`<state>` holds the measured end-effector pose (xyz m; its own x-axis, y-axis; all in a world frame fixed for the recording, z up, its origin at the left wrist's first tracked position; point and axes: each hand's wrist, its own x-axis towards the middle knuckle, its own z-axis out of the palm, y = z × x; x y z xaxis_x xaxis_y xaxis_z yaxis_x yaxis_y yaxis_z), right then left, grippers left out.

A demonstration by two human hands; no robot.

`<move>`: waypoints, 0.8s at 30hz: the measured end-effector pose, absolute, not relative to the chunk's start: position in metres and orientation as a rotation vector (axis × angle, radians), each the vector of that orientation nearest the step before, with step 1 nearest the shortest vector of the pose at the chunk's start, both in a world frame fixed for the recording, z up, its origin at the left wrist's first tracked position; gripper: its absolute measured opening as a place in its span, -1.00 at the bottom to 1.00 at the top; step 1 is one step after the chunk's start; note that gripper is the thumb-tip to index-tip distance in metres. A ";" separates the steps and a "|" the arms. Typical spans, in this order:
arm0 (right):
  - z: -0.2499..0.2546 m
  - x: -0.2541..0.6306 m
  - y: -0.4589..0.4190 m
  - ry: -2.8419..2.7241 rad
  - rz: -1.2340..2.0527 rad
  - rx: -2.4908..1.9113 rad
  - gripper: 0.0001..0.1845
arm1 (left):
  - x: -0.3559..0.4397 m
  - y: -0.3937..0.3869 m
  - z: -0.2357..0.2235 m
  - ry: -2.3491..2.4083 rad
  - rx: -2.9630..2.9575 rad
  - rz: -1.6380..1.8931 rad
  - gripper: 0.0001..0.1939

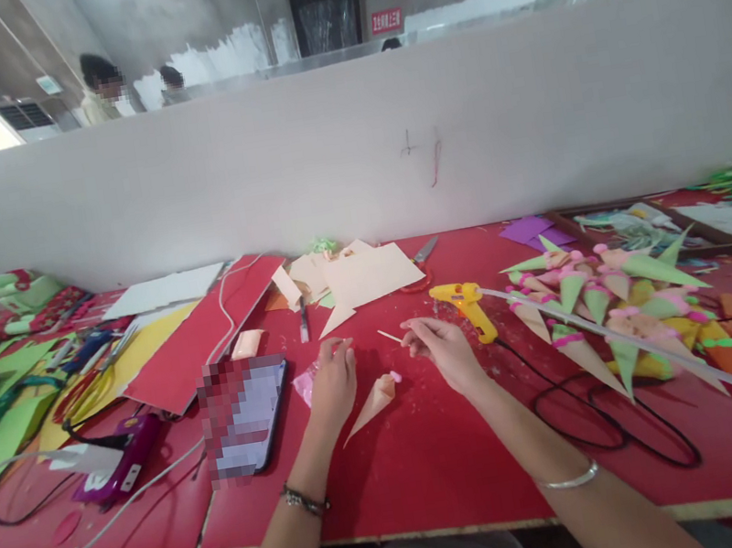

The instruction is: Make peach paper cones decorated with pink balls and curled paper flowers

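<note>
Between thumb and fingers, my right hand (444,350) pinches a thin pale stick (389,336) that points to the left. My left hand (334,379) is closed, its fingertips together, and anything in them is too small to make out. A piece of pink wrapping (303,389) lies just beside the left hand, partly hidden by it. On the red table between my hands rests a peach paper cone (374,405) with a small pink pompom (395,378) at its wide end. A yellow glue gun (467,306) lies beyond my right hand, a long clear glue stick (616,334) running out behind it.
At right is a pile of paper cones (596,298). Peach paper sheets (372,273), scissors (427,250) and a utility knife (303,319) lie ahead. A phone (253,417), purple power strip (118,461) and cables occupy the left. A white partition (320,161) stands behind.
</note>
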<state>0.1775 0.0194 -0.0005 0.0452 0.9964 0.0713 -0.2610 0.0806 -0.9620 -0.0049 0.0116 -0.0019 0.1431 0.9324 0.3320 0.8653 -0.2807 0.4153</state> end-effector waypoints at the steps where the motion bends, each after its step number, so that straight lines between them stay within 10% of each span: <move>1: -0.002 0.177 0.019 -1.028 1.236 -0.979 -0.73 | -0.004 0.008 0.000 1.799 2.289 0.832 -0.68; 9: -0.005 0.173 0.016 -1.106 1.195 -1.047 -0.81 | 0.003 -0.030 0.010 1.569 2.373 0.336 -0.64; 14: -0.006 0.176 0.015 -1.124 1.161 -1.072 -0.69 | 0.006 -0.016 0.006 1.458 1.878 0.727 -0.89; 24: 0.000 0.175 0.012 -1.222 1.069 -1.076 -0.77 | 0.035 0.010 -0.009 1.127 1.249 0.950 -0.72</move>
